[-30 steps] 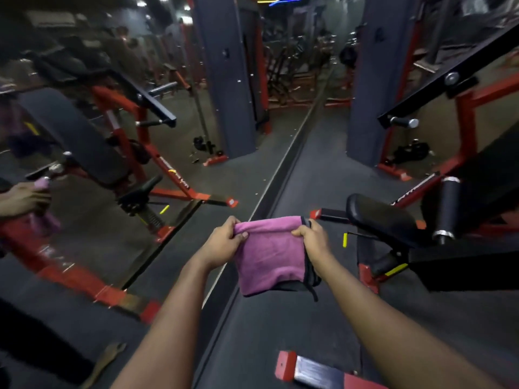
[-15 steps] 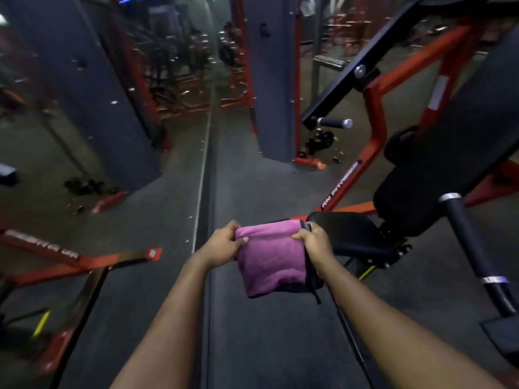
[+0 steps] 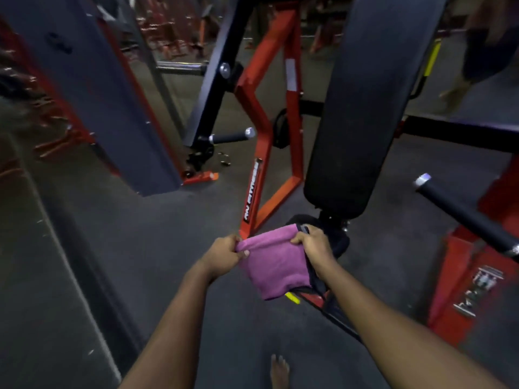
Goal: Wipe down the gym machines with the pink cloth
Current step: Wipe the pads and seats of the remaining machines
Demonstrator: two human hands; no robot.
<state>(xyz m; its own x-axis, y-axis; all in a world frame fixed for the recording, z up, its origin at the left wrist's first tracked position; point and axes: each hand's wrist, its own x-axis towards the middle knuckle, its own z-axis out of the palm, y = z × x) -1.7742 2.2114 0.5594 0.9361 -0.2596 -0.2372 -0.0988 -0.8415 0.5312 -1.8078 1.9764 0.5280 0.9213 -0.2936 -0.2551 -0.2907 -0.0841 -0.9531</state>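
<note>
A left hand [image 3: 224, 255] has its grip pinching the top left corner of a folded pink cloth [image 3: 273, 265], held in the air. Behind it, a red frame bar [image 3: 252, 192] bears blurred white lettering, perhaps ending "FITNESS". The right hand [image 3: 314, 245] has its grip closed on the right corner, over a black seat [image 3: 341, 244]. Far right, an unreadable sticker [image 3: 477, 290].

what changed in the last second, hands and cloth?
The person turned right and stepped up to the machine: its black back pad now rises straight ahead, and the pink cloth hangs just before the seat. Unchanged: left hand and right hand pinch the cloth's top corners; nothing wiped yet.
</note>
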